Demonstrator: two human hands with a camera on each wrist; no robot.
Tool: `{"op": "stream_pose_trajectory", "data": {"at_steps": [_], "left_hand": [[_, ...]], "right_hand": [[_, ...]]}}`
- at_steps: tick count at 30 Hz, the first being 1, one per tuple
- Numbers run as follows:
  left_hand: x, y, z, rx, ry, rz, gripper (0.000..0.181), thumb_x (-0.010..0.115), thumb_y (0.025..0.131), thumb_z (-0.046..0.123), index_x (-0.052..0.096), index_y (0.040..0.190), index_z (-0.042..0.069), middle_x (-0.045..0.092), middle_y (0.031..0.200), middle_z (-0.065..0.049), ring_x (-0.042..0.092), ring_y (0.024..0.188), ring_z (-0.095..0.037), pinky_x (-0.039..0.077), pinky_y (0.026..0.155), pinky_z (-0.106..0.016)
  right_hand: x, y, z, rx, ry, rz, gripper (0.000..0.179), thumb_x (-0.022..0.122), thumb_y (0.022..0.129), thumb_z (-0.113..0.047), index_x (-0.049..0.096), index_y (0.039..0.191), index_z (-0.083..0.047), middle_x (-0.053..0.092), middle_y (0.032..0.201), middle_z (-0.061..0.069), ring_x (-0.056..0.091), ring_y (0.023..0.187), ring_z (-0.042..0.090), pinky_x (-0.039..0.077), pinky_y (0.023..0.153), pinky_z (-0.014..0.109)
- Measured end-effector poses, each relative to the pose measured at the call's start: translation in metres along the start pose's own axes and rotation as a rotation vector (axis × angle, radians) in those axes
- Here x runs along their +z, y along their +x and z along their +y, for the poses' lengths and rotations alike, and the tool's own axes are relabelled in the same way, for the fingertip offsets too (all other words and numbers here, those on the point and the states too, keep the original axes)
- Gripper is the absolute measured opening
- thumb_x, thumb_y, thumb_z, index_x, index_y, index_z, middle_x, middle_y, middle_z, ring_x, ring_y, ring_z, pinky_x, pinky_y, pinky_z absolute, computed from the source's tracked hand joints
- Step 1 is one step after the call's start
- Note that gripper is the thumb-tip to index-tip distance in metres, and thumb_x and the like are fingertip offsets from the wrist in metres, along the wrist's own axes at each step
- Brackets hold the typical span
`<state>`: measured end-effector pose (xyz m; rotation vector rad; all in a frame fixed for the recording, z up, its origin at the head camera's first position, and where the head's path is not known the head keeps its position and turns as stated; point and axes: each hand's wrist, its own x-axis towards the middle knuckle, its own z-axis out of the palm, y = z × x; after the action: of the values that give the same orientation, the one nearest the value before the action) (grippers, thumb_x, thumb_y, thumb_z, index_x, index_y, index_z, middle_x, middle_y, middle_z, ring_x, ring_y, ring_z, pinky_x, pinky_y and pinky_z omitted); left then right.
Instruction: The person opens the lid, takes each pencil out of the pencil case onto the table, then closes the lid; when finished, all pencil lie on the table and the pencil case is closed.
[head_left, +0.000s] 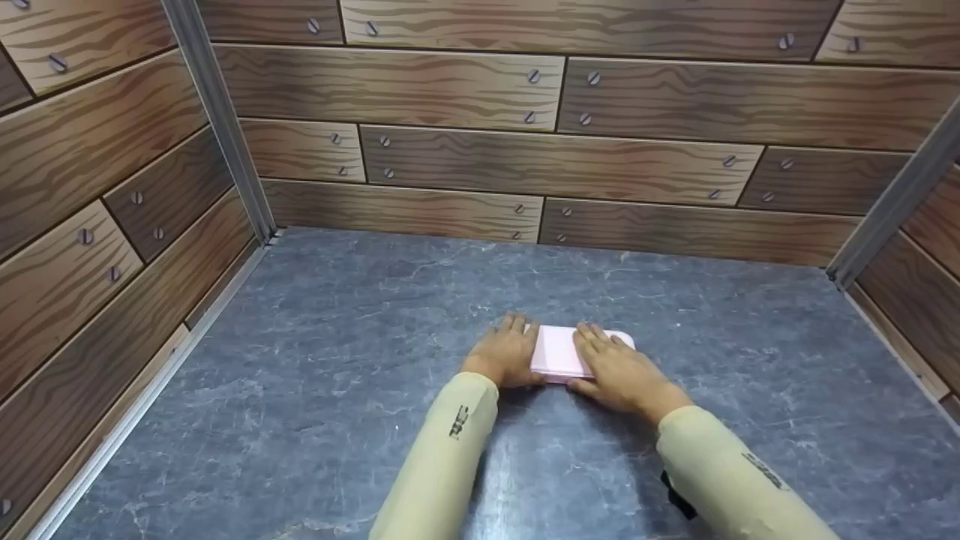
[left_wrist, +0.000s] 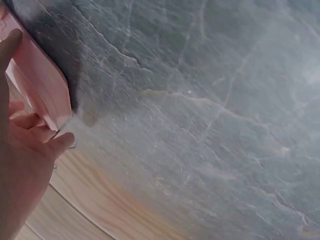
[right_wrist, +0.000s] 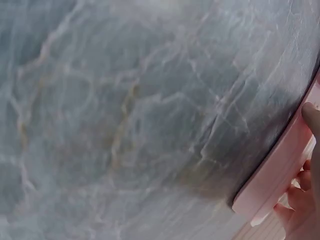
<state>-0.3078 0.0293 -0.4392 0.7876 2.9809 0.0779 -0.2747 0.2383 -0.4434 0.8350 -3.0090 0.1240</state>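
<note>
A flat pink case (head_left: 559,352) with rounded corners lies on the dark marbled surface, spanned by both hands. The left hand (head_left: 506,352) holds its left end, fingers stretched forward along the side and thumb at the near edge. Over the right part of the top, the fingers of the right hand (head_left: 619,371) are spread, with the thumb along the near edge. In the left wrist view, the thumb touches the side of the case (left_wrist: 42,75) and fingertips meet its end. The right wrist view has the thumb against the side of the case (right_wrist: 275,175), the other fingers over its top.
A marbled blue-grey tabletop (head_left: 315,360) surrounds the hands. Wood-plank-patterned panels with printed screws form the back wall (head_left: 465,157) and the side walls. Grey metal posts (head_left: 225,120) stand at the back corners, and a pale metal strip (head_left: 150,390) runs along the left edge.
</note>
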Motion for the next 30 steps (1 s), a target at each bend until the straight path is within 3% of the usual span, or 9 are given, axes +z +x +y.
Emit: {"op": "stream_pose_trajectory", "data": {"at_steps": [4, 8, 10, 12, 15, 19, 30], "left_hand": [[-0.004, 0.003, -0.003, 0.034, -0.028, 0.011, 0.079, 0.078, 0.083, 0.047, 0.049, 0.143, 0.004, 0.057, 0.138, -0.014, 0.051, 0.131, -0.029, 0.043, 0.114, -0.037], [-0.004, 0.008, -0.003, 0.052, -0.032, 0.017, 0.076, 0.082, 0.077, 0.046, 0.055, 0.134, 0.004, 0.064, 0.126, -0.012, 0.056, 0.121, -0.027, 0.047, 0.108, -0.033], [-0.003, 0.01, -0.002, 0.064, -0.005, 0.02, 0.075, 0.083, 0.075, 0.048, 0.057, 0.13, 0.004, 0.065, 0.122, -0.011, 0.057, 0.118, -0.025, 0.048, 0.106, -0.032], [-0.004, 0.011, 0.0, 0.067, 0.017, 0.021, 0.073, 0.084, 0.074, 0.049, 0.06, 0.127, 0.004, 0.066, 0.118, -0.009, 0.057, 0.115, -0.024, 0.047, 0.105, -0.03], [-0.005, 0.013, 0.003, 0.065, 0.035, 0.02, 0.067, 0.085, 0.071, 0.05, 0.066, 0.118, 0.005, 0.065, 0.114, -0.008, 0.056, 0.112, -0.023, 0.046, 0.104, -0.03], [-0.007, 0.012, 0.007, 0.029, -0.007, 0.016, 0.059, 0.089, 0.067, 0.046, 0.07, 0.107, 0.007, 0.064, 0.113, -0.008, 0.054, 0.111, -0.024, 0.048, 0.102, -0.03], [-0.003, 0.015, 0.006, 0.016, -0.041, 0.049, 0.06, 0.091, 0.065, 0.045, 0.07, 0.106, 0.007, 0.063, 0.114, -0.01, 0.054, 0.111, -0.025, 0.052, 0.1, -0.029]], "right_hand": [[-0.002, 0.009, -0.005, -0.052, -0.068, 0.039, 0.072, 0.07, 0.088, -0.03, 0.046, 0.138, 0.016, 0.049, 0.143, 0.036, 0.048, 0.133, 0.051, 0.041, 0.112, 0.057], [-0.004, 0.017, -0.009, -0.167, -0.19, 0.118, 0.061, 0.075, 0.071, -0.022, 0.059, 0.115, 0.016, 0.065, 0.107, 0.032, 0.065, 0.095, 0.046, 0.058, 0.081, 0.053], [-0.004, 0.021, -0.011, -0.213, -0.241, 0.144, 0.053, 0.076, 0.065, -0.02, 0.062, 0.103, 0.013, 0.064, 0.087, 0.024, 0.063, 0.075, 0.039, 0.057, 0.065, 0.049], [-0.004, 0.023, -0.013, -0.243, -0.273, 0.152, 0.045, 0.077, 0.06, -0.019, 0.062, 0.092, 0.01, 0.06, 0.074, 0.017, 0.058, 0.065, 0.034, 0.054, 0.057, 0.046], [-0.004, 0.027, -0.014, -0.299, -0.323, 0.163, 0.032, 0.078, 0.058, -0.018, 0.062, 0.076, 0.002, 0.057, 0.066, 0.011, 0.055, 0.06, 0.03, 0.052, 0.056, 0.044], [-0.004, 0.026, -0.015, -0.377, -0.393, 0.195, 0.025, 0.078, 0.057, -0.019, 0.059, 0.066, -0.005, 0.057, 0.061, 0.007, 0.055, 0.058, 0.028, 0.051, 0.056, 0.041], [0.004, 0.022, -0.009, -0.403, -0.397, 0.279, 0.029, 0.076, 0.06, -0.015, 0.062, 0.077, 0.004, 0.057, 0.063, 0.012, 0.054, 0.056, 0.029, 0.049, 0.053, 0.042]]}}
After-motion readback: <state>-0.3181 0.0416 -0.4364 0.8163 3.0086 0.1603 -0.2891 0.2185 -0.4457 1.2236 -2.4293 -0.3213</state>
